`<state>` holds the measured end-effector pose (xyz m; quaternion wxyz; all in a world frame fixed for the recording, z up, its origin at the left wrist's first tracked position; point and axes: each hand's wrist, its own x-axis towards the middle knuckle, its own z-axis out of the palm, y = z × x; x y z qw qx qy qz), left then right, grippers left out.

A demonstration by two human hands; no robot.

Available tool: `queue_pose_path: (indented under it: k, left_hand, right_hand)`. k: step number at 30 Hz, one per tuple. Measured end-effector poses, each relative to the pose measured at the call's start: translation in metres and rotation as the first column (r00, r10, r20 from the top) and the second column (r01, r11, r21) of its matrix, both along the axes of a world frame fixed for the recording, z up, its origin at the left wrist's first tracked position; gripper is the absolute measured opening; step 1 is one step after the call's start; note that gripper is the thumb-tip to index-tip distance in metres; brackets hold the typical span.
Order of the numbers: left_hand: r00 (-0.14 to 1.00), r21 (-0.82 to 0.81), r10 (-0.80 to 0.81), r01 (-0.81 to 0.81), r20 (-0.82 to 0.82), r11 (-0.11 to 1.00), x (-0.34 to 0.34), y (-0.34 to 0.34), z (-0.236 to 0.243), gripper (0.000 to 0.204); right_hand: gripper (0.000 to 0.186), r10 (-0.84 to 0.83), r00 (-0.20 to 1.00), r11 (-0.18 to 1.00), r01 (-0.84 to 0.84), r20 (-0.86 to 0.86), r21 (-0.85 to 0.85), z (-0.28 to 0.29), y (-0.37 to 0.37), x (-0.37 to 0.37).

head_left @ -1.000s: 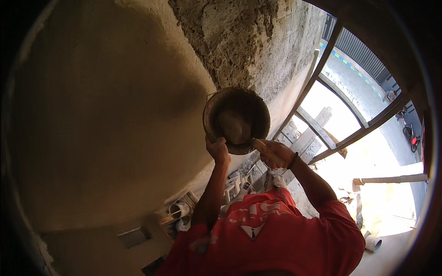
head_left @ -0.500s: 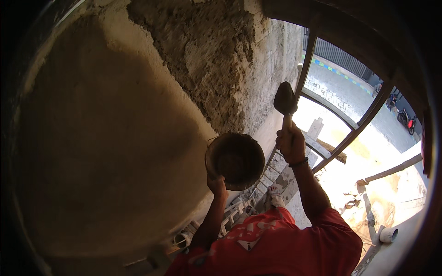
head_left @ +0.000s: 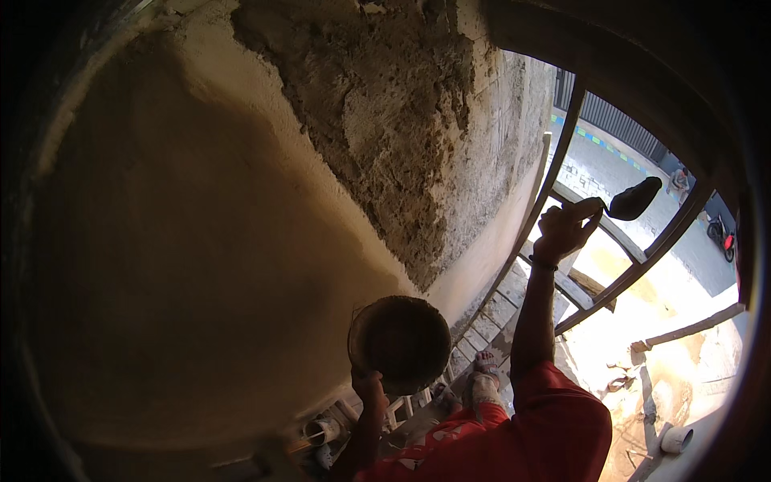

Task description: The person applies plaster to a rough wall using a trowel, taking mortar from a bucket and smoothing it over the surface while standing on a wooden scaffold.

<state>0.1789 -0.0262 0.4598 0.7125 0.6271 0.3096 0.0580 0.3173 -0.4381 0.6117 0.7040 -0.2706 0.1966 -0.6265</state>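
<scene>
My left hand (head_left: 370, 391) grips the near rim of a dark round bucket (head_left: 401, 337), whose mouth faces up toward me. The bucket's inside is in shadow, so I cannot tell how much it holds. Out to the right, my raised right hand (head_left: 566, 229) is closed round the handle of a trowel (head_left: 633, 199). The trowel's dark blade points right, away from the wall. Ahead, rough grey-brown mortar (head_left: 385, 120) covers the upper part of the wall, beside a large smooth plastered area (head_left: 201, 241) on the left.
A wooden frame of poles (head_left: 566, 136) stands on the right. Past it lies a sunlit yard with a seated person (head_left: 679, 183) and a motorbike (head_left: 720, 239). Below are a ladder-like structure (head_left: 490, 317), my foot (head_left: 484, 363), and white pipe ends (head_left: 676, 439), (head_left: 321, 431).
My right hand has swung right with the trowel, whose blade has turned from pointing up to pointing right. The bucket in my left hand sits lower in view.
</scene>
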Motion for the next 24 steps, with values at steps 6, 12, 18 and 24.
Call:
queue_pose_path:
  k: [6,12,18,24]
  left_hand:
    - [0.996,0.053,0.036,-0.032,-0.076,0.998,-0.015,0.018,-0.028,0.061]
    - [0.997,0.196,0.055,-0.045,-0.049,0.980,-0.006,0.017,-0.010,0.058]
    - [0.993,0.039,0.080,-0.083,0.082,0.996,0.014,-0.003,-0.003,0.048]
    - [0.986,0.015,0.023,-0.026,0.162,1.000,0.036,-0.015,-0.006,0.048]
  right_hand:
    - [0.057,-0.183,0.603,0.790,-0.381,-0.777,-0.481,-0.058,0.080,0.177]
    - [0.055,0.202,0.827,0.627,-0.520,-0.524,-0.580,0.030,0.195,0.099]
    - [0.054,0.298,0.651,0.241,-0.759,-0.698,-0.605,-0.046,0.170,-0.011]
    - [0.047,0.252,-0.085,-0.316,-0.949,-0.964,0.001,-0.019,0.080,-0.105]
